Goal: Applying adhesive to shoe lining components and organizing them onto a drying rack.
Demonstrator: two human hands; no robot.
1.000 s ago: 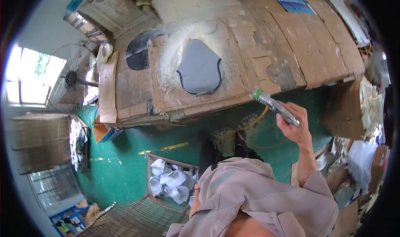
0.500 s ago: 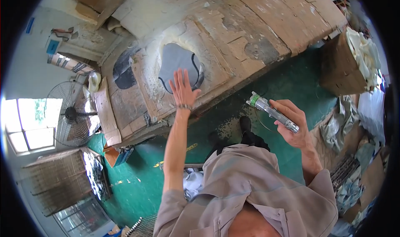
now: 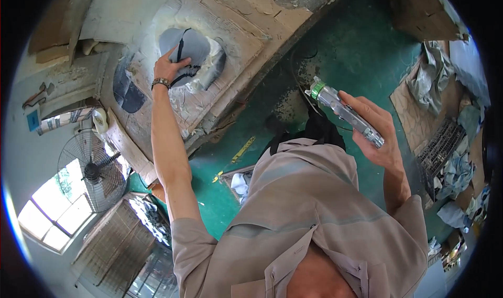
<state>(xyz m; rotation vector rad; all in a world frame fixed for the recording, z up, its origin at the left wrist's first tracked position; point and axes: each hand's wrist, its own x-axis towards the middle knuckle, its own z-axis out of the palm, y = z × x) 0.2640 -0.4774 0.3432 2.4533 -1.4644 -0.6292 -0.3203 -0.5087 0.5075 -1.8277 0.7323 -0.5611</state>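
Note:
A grey sheet-like piece with dark edging (image 3: pixel 191 46) lies on the worktable, ringed by white residue. My left hand (image 3: pixel 167 70) grips the left side of this piece, thumb and forefinger near a dark strip; its other fingers are largely hidden. Out over the floor, apart from the table, my right hand (image 3: pixel 378 127) is wrapped round a silver spray gun (image 3: pixel 343 109) with a green ring near its front end. The gun's front points up and left. Beside the grey piece, a dark rounded patch (image 3: pixel 128 85) shows on the tabletop.
The worktable (image 3: pixel 236 51) has worn, layered board and a ragged front edge. A fan (image 3: pixel 91 169) stands at the left by a window. A cardboard box (image 3: pixel 419 9) is at the upper right; crumpled cloths (image 3: pixel 453 167) and a dark crate (image 3: pixel 443 141) lie at the right.
My left hand was flat on the grey piece and now grips its left side; the piece looks shifted. The view has turned. My right hand still holds the spray gun.

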